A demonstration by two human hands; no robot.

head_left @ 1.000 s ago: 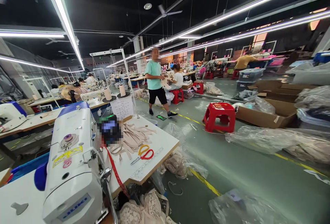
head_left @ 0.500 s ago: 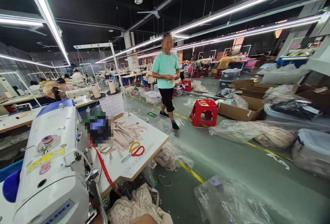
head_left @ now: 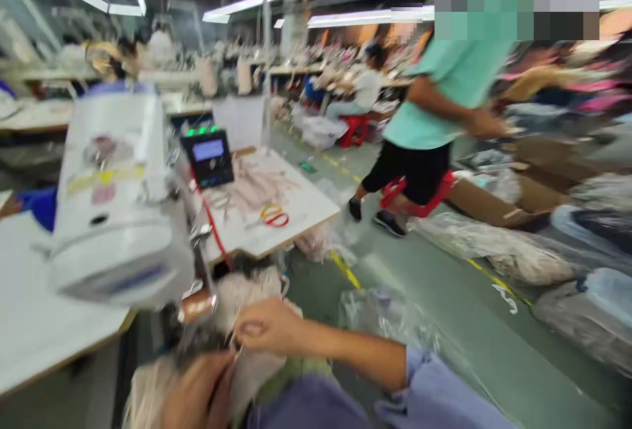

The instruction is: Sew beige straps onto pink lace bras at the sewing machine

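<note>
The picture is smeared by motion. My right hand (head_left: pixel 269 327) reaches in from the lower right in a lilac sleeve, its fingers pinched on pale beige fabric (head_left: pixel 247 297) in front of the white sewing machine (head_left: pixel 116 199). At the bottom edge my left hand (head_left: pixel 197 393) shows only as a blur touching the same fabric; its fingers are unclear. Red and yellow scissors (head_left: pixel 274 215) lie on the white table (head_left: pixel 306 208) beside beige strips (head_left: pixel 257 182).
A person in a teal shirt and black shorts (head_left: pixel 429 126) walks along the aisle close by on the right. A red stool (head_left: pixel 419 195) stands behind their legs. Plastic bags of fabric (head_left: pixel 498 248) and cardboard boxes (head_left: pixel 498 208) line the green floor. Other workers sit at far tables.
The view has dropped and swung, bringing both my hands and the beige fabric into sight. The person in the teal shirt has walked much nearer, now passing the red stool.
</note>
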